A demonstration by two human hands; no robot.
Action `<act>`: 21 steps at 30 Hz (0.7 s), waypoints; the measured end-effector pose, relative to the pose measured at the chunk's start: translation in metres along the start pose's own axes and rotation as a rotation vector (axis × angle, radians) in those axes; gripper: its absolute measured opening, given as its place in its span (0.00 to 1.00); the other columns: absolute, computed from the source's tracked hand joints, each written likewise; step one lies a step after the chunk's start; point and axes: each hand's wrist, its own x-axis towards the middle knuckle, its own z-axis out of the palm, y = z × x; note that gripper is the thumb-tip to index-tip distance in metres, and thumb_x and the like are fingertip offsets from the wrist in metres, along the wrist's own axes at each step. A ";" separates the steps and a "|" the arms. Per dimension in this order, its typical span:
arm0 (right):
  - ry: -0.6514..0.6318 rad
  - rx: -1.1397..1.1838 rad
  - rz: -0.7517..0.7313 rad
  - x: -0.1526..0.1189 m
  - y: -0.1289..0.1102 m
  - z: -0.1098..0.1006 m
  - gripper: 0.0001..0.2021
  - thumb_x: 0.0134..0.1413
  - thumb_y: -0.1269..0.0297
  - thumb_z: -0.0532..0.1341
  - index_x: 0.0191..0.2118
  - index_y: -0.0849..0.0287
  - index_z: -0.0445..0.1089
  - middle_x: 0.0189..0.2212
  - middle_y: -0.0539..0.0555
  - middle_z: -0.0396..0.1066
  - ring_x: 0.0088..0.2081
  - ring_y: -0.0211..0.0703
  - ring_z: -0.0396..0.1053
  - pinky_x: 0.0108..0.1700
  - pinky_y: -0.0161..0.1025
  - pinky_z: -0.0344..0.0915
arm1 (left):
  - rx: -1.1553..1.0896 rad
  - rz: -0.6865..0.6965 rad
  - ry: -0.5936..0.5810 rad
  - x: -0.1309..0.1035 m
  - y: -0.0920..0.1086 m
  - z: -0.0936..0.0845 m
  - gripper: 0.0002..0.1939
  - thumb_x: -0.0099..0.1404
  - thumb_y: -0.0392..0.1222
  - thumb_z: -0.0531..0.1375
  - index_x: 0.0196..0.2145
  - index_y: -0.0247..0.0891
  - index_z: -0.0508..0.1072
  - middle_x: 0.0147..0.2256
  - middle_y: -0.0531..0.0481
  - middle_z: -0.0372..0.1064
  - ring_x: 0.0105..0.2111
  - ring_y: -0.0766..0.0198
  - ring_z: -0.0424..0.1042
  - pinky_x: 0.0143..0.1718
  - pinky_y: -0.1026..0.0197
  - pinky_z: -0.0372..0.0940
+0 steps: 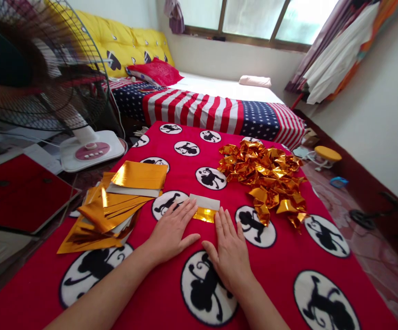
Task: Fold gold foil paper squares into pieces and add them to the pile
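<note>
A small sheet of gold foil paper [205,214] lies on the red cloth in front of me, partly folded, with a grey strip of its back showing along the far side. My left hand [173,229] rests flat at its left end, fingertips on the paper's edge. At the right end my right hand [229,247] lies flat too, fingers stretched out and touching the edge. Left of my hands is a loose stack of gold foil sheets [113,206], some with grey backs up. To the right sits a heap of folded gold foil pieces [268,174].
The red cloth [171,284] with monkey prints covers the table. A fan [92,146] with blurred blades stands at the left, near a red panel [20,192]. Behind the table is a bed [199,110]; a yellow stool [328,153] is on the floor at right.
</note>
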 end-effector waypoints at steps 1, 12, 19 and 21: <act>0.002 0.004 0.000 0.000 0.000 0.001 0.36 0.63 0.46 0.47 0.67 0.68 0.47 0.68 0.61 0.39 0.68 0.54 0.39 0.65 0.55 0.41 | -0.020 -0.004 0.006 0.002 -0.001 -0.001 0.32 0.67 0.56 0.52 0.64 0.41 0.53 0.66 0.45 0.46 0.65 0.57 0.48 0.65 0.50 0.41; 0.068 0.084 -0.001 -0.001 0.001 0.000 0.30 0.62 0.55 0.53 0.65 0.65 0.52 0.67 0.61 0.45 0.67 0.54 0.44 0.64 0.56 0.44 | 0.004 -0.002 0.266 0.037 -0.013 0.007 0.14 0.67 0.34 0.53 0.45 0.42 0.75 0.59 0.45 0.62 0.60 0.54 0.59 0.59 0.44 0.55; 0.137 0.197 -0.014 -0.001 0.002 0.003 0.29 0.59 0.59 0.56 0.65 0.62 0.53 0.66 0.62 0.49 0.66 0.56 0.47 0.63 0.59 0.48 | 0.111 0.102 0.436 0.034 0.002 0.007 0.09 0.66 0.38 0.57 0.35 0.42 0.78 0.34 0.48 0.73 0.36 0.58 0.68 0.39 0.54 0.64; 0.196 0.281 0.021 0.000 0.004 0.003 0.31 0.59 0.62 0.56 0.66 0.61 0.49 0.66 0.63 0.49 0.66 0.55 0.48 0.62 0.59 0.50 | 0.039 0.114 0.436 0.035 0.000 0.007 0.09 0.66 0.36 0.57 0.35 0.43 0.78 0.31 0.50 0.72 0.33 0.60 0.67 0.36 0.57 0.63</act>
